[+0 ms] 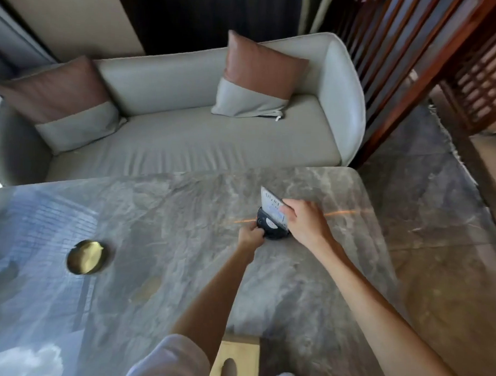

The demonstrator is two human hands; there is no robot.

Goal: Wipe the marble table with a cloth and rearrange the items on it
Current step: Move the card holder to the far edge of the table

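A grey marble table [182, 270] fills the lower view. Toward its far right side stands a small black round base [270, 229] with a white printed card [272, 205] upright in it. My left hand [250, 235] grips the near left edge of the black base. My right hand [304, 220] holds the card's right side, fingers pinched on it. A round brass dish [85, 256] rests on the table's left part. No cloth is visible.
A pale wooden tissue box [235, 361] sits at the table's near edge between my arms. A grey sofa [186, 140] with two brown-and-grey cushions stands just beyond the table. A wooden slatted screen [414, 67] rises at the right, with marble floor beside it.
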